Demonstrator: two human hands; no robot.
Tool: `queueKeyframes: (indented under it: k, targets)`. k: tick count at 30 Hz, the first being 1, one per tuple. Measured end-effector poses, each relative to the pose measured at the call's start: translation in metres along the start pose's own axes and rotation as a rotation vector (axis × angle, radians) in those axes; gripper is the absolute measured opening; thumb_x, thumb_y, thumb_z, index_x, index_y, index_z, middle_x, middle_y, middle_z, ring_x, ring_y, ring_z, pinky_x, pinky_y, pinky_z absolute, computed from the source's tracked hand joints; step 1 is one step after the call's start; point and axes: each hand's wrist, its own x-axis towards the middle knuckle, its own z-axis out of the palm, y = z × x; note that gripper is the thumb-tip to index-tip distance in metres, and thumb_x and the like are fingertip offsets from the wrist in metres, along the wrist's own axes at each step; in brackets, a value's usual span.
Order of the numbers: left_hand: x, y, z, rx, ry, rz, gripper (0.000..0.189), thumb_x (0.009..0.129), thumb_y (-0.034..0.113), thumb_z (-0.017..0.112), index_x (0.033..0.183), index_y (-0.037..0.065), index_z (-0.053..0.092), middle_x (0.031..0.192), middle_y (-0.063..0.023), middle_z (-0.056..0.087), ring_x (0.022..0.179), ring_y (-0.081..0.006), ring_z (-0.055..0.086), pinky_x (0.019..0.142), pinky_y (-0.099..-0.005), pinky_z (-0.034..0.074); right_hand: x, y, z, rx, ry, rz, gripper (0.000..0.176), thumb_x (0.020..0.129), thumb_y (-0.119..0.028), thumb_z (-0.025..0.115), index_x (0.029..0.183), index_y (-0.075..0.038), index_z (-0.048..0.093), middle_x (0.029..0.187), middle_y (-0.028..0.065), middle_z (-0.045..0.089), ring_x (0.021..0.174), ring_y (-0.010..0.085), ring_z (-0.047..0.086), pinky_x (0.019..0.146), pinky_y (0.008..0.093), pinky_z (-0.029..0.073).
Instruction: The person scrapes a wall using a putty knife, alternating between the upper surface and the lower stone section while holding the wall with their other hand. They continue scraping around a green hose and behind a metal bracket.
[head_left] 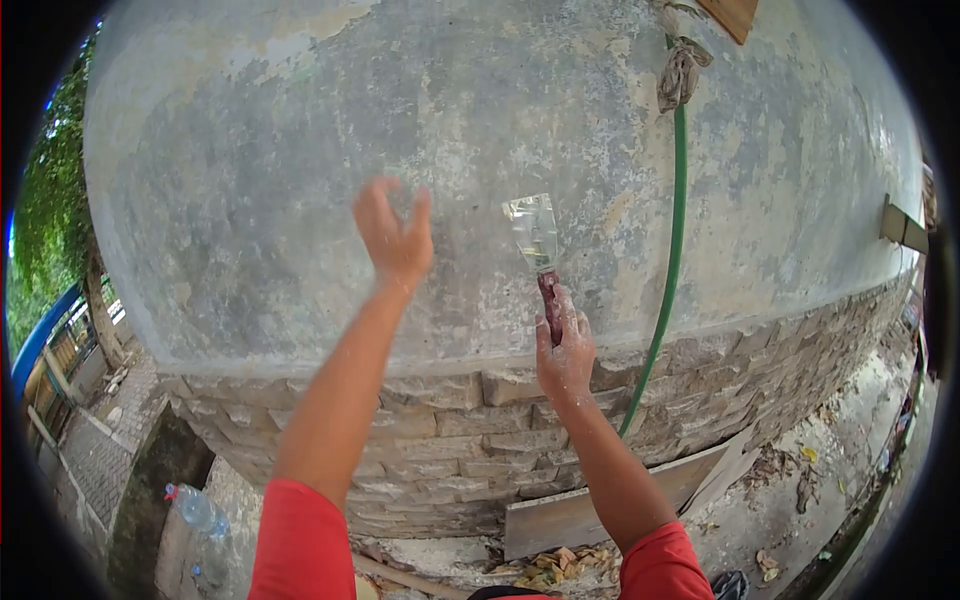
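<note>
A putty knife [534, 228] with a broad metal blade and a dark reddish handle is gripped in my right hand [567, 350], its blade pointing up in front of the wall. Pale dust coats the fingers of that hand. My left hand [396, 235] is raised before the wall to the left of the blade, slightly blurred, holding nothing, with thumb and fingers apart. Behind both hands stands the grey painted wall [270, 190], patchy with worn and peeling areas.
A green hose [677, 200] hangs down the wall on the right, tied with cloth [684, 75] near its top. Stone cladding [440, 430] covers the wall's base. Below lean grey boards [610, 503]. A plastic bottle [200, 510] is at lower left; dry leaves [562, 568] litter the ground.
</note>
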Motion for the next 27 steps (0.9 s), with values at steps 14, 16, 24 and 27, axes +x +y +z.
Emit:
queueKeyframes:
  k: [14, 16, 24, 27]
  targets:
    - [0.062, -0.043, 0.029, 0.450, -0.007, 0.546, 0.063, 0.087, 0.048, 0.053, 0.138, 0.016, 0.035, 0.157, -0.0114, 0.017, 0.146, -0.0346, 0.011, 0.117, -0.0519, 0.009, 0.080, -0.008, 0.014, -0.304, -0.028, 0.037, 0.058, 0.089, -0.011, 0.056, 0.144, -0.020, 0.041, 0.087, 0.0183, 0.058, 0.067, 0.0349, 0.061, 0.059, 0.0424, 0.051]
    - [0.060, -0.040, 0.028, 0.489, -0.035, 0.560, 0.064, 0.087, 0.048, 0.053, 0.139, 0.016, 0.035, 0.157, -0.0114, 0.016, 0.146, -0.0346, 0.011, 0.117, -0.0523, 0.008, 0.059, 0.003, 0.013, -0.390, -0.066, 0.047, 0.055, 0.090, -0.012, 0.054, 0.144, -0.019, 0.042, 0.088, 0.0203, 0.059, 0.069, 0.0350, 0.062, 0.060, 0.0428, 0.051]
    - [0.065, -0.013, 0.049, 0.521, -0.116, 0.605, 0.070, 0.084, 0.048, 0.058, 0.142, 0.017, 0.032, 0.159, -0.0084, 0.012, 0.147, -0.0305, 0.006, 0.116, -0.0551, 0.005, 0.114, -0.006, -0.025, -0.307, -0.155, 0.114, 0.057, 0.090, -0.012, 0.053, 0.145, -0.014, 0.039, 0.080, 0.0263, 0.062, 0.068, 0.0418, 0.060, 0.062, 0.0478, 0.048]
    - [0.065, 0.008, 0.074, 0.432, -0.058, 0.526, 0.073, 0.084, 0.049, 0.058, 0.144, 0.018, 0.030, 0.159, -0.0078, 0.010, 0.147, -0.0297, 0.004, 0.116, -0.0557, 0.004, 0.114, -0.001, -0.030, -0.282, -0.241, 0.150, 0.058, 0.090, -0.012, 0.052, 0.146, -0.013, 0.036, 0.074, 0.0260, 0.062, 0.065, 0.0424, 0.060, 0.061, 0.0492, 0.047]
